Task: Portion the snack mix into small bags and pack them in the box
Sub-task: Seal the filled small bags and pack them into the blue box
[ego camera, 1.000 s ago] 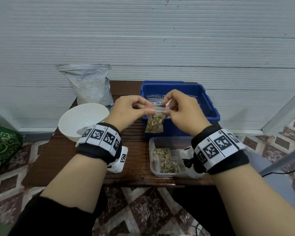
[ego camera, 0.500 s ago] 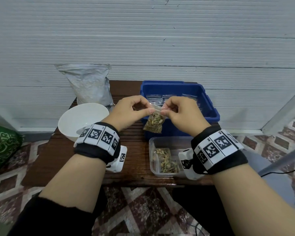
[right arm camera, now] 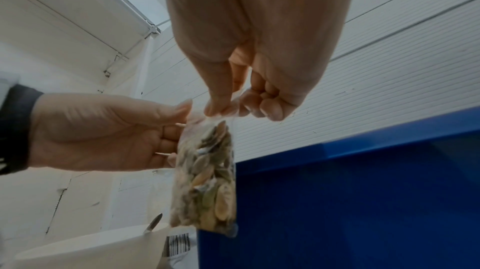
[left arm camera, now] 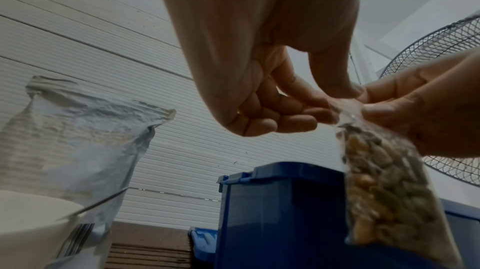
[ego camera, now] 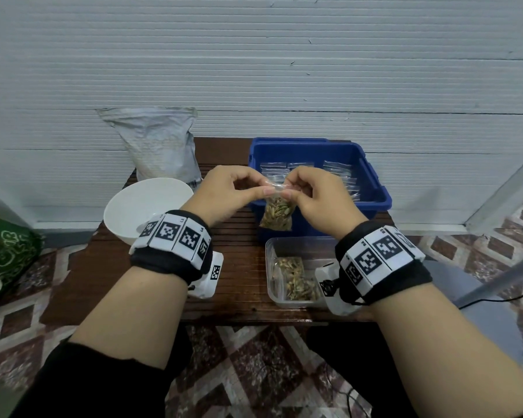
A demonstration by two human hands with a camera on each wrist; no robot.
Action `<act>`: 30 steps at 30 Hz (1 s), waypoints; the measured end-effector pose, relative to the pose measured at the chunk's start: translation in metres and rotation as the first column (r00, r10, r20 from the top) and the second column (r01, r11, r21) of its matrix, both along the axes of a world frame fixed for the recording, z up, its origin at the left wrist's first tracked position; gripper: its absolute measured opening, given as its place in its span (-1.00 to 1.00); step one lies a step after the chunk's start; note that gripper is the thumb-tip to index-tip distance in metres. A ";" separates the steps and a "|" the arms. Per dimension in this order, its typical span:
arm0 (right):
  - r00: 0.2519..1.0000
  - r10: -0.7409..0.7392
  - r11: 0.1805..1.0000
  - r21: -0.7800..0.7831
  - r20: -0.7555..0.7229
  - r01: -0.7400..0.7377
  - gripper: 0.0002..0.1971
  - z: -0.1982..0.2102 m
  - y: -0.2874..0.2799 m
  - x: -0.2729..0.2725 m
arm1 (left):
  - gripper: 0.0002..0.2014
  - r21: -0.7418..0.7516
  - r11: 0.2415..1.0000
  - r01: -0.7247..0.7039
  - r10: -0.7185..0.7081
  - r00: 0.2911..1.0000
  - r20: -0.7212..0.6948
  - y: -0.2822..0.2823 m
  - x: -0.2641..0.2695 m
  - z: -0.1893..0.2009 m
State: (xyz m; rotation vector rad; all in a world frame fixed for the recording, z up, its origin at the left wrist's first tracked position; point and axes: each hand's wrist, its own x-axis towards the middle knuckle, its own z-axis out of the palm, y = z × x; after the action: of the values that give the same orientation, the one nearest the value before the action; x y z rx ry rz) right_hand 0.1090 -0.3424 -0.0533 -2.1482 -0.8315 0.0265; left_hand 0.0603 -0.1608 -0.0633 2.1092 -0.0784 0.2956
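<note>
A small clear bag of snack mix hangs in the air just in front of the blue box. My left hand pinches its top edge from the left. My right hand pinches the same edge from the right, thumbs nearly meeting. Several empty clear bags lie in the blue box. A clear tub near the table's front holds filled bags.
A white bowl with a spoon sits left on the brown slatted table. Behind it leans a large silver snack pouch. A fan grille stands to the right; a white panelled wall is close behind.
Both hands have slid slightly along the bag's top edge, and the bag hangs a little lower and tilted. Nothing else moved.
</note>
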 end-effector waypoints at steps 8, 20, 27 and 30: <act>0.998 0.013 1.000 0.023 -0.056 -0.011 -0.96 -0.001 0.001 0.001 | -0.87 0.053 0.999 -0.009 0.010 1.000 -0.018 -0.003 0.001 0.001; 0.997 -0.078 0.996 -0.039 0.030 0.079 -0.96 0.059 -0.003 0.031 | -0.89 -0.055 0.952 -0.300 0.296 0.953 -0.065 0.012 0.013 -0.002; 0.992 0.097 0.853 -0.521 0.079 -0.042 -0.90 0.073 0.035 0.069 | -0.67 -0.050 0.936 -0.349 0.336 0.926 -0.172 0.019 0.027 -0.014; 0.984 0.176 0.645 -0.759 0.034 -0.089 -0.91 0.060 0.057 0.084 | -0.63 -0.068 0.932 -0.356 0.333 0.915 -0.226 0.018 0.037 -0.019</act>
State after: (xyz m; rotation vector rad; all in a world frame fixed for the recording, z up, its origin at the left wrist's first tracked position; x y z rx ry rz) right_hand 0.1933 -0.2852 0.0065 -2.8849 -1.1889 0.4140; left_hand 0.0968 -0.1428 -0.0821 2.0271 0.4329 0.2749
